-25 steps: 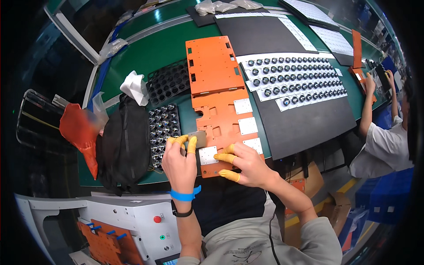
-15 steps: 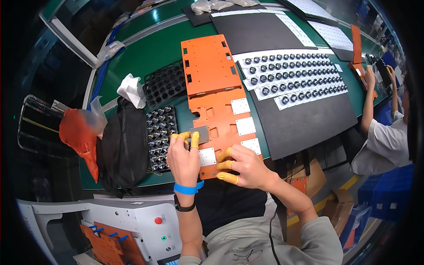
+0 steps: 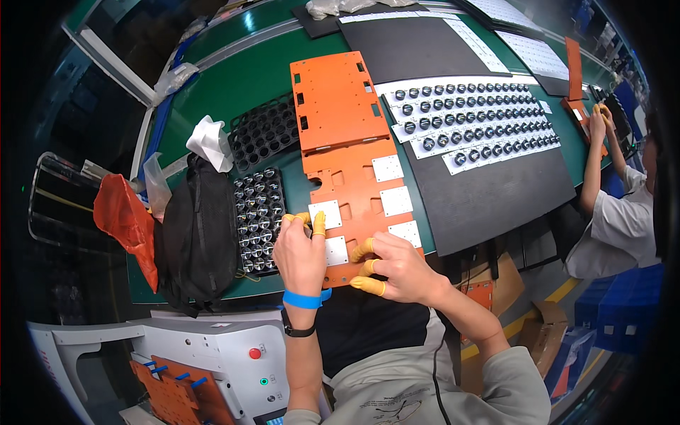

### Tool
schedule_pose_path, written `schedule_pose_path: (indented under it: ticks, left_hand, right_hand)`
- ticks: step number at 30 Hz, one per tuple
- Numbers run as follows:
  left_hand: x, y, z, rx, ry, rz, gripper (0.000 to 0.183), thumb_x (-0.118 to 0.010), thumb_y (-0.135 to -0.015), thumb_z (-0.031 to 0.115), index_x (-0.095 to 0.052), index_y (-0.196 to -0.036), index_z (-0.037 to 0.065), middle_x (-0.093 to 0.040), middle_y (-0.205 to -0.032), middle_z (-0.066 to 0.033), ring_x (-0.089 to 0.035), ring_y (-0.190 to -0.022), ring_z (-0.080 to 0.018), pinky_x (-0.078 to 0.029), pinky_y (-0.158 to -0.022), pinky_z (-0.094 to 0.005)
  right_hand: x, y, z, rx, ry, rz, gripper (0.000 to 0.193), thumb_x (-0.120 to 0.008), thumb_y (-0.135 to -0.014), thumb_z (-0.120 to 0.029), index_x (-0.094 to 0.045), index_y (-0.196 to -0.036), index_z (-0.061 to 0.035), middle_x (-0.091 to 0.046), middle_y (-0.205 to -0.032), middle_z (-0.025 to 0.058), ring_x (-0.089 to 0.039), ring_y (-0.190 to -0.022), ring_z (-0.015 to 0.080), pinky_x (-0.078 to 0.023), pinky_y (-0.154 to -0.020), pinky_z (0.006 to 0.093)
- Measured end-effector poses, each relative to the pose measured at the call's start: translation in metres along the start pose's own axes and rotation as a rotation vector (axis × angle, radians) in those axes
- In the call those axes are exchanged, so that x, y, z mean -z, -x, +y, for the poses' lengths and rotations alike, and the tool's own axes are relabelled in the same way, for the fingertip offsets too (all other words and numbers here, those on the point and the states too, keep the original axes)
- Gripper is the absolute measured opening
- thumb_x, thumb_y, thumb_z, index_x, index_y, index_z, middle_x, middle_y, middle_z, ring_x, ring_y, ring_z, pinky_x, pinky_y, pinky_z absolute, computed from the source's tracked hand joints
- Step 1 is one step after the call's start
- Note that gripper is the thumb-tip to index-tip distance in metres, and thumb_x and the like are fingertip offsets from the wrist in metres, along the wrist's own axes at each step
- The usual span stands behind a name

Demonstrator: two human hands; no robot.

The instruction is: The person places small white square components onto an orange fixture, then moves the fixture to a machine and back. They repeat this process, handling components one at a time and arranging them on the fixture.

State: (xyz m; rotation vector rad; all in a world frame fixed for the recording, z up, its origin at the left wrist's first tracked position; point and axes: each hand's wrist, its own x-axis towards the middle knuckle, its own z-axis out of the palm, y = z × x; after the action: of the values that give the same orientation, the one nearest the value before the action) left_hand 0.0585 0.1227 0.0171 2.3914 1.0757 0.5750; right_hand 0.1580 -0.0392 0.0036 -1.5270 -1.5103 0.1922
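An orange fixture board (image 3: 359,207) with a hinged upper panel (image 3: 337,106) lies on the green table in front of me. White square plates with small holes sit along both sides of its lower half. My left hand (image 3: 301,248), in yellow finger cots, pinches the lower left edge of one white plate (image 3: 326,212) at the board's left side. Below it, another white plate (image 3: 336,251) is partly covered by my fingers. My right hand (image 3: 397,268) hovers by the board's near right corner, its curled fingers apart and nothing visible in them.
Left of the board stand a black tray of round lens-like parts (image 3: 258,219) and another black tray (image 3: 265,134). A black bag (image 3: 198,237) lies farther left. Rows of black round parts on white strips (image 3: 467,124) rest on dark boards at right, where another person (image 3: 613,219) works.
The plate at my left fingers has turned from looking grey to showing its white, holed face on the board. My left hand has shifted slightly right; my right hand has barely moved.
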Motion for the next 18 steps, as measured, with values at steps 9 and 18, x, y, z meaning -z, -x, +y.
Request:
schedule_pose_path:
  ticks: [9,18]
  left_hand:
    - [-0.0003,-0.0025,0.0032,0.039,-0.100,-0.075,0.029,-0.063,-0.095,0.023,-0.069,-0.099,-0.005,-0.065,-0.095,-0.0205,-0.065,-0.086,-0.0394,-0.050,-0.074,-0.0479]
    - [0.0007,-0.0028,0.0060,0.016,-0.168,-0.116,0.027,-0.061,-0.096,0.023,-0.070,-0.099,-0.003,-0.065,-0.097,-0.0218,-0.065,-0.088,-0.0420,-0.050,-0.076,-0.0500]
  right_hand:
    - [0.0006,-0.0011,-0.0010,-0.009,0.009,0.004,0.031,-0.080,-0.081,-0.026,-0.067,-0.074,0.0008,-0.061,-0.090,0.0091,-0.059,-0.081,0.0266,-0.047,-0.071,0.0371]
    - [-0.0010,-0.0006,-0.0009,-0.016,0.011,0.024,0.025,-0.081,-0.080,-0.024,-0.068,-0.080,-0.0014,-0.063,-0.091,0.0082,-0.059,-0.079,0.0264,-0.047,-0.070,0.0368]
